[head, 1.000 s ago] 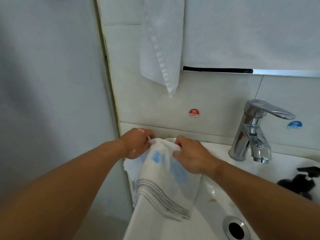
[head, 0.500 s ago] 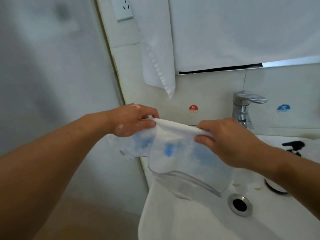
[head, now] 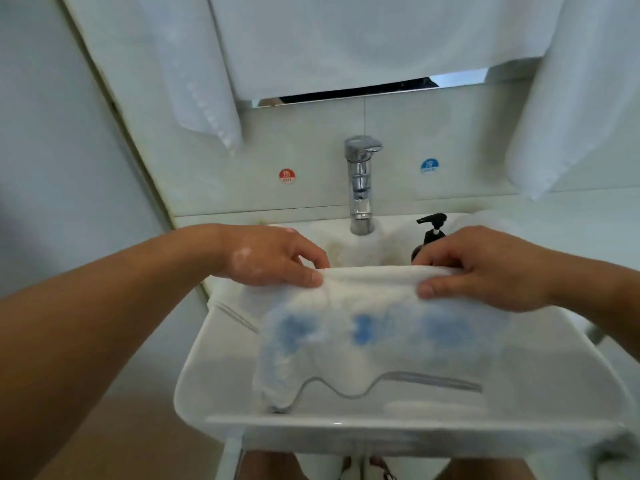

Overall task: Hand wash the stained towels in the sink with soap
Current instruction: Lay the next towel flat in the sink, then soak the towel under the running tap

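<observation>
Spreading apart from the bunched grip of a second ago, the left hand (head: pixel 277 258) and right hand (head: pixel 485 268) each pinch the top edge of the towel (head: pixel 381 327), which hangs stretched over the middle of the sink (head: pixel 214 393) instead of its left corner. The blue stains now lie exposed, probably ready for soap below the tap (head: pixel 360 188).
</observation>
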The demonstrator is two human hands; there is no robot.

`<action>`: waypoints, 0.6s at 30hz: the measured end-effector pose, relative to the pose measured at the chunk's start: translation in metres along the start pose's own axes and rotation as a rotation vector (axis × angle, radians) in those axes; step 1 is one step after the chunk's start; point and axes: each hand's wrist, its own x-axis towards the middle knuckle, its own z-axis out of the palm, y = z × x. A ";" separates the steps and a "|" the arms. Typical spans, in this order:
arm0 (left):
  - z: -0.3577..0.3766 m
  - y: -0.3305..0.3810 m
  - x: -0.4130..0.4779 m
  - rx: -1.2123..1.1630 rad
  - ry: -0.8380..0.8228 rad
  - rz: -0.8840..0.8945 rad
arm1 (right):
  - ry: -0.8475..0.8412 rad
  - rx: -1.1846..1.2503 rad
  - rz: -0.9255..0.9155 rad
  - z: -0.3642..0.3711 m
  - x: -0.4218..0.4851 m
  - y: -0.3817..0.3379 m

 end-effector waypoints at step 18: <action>0.097 -0.109 0.095 0.233 0.300 -0.283 | -0.044 -0.572 0.432 0.084 0.015 0.059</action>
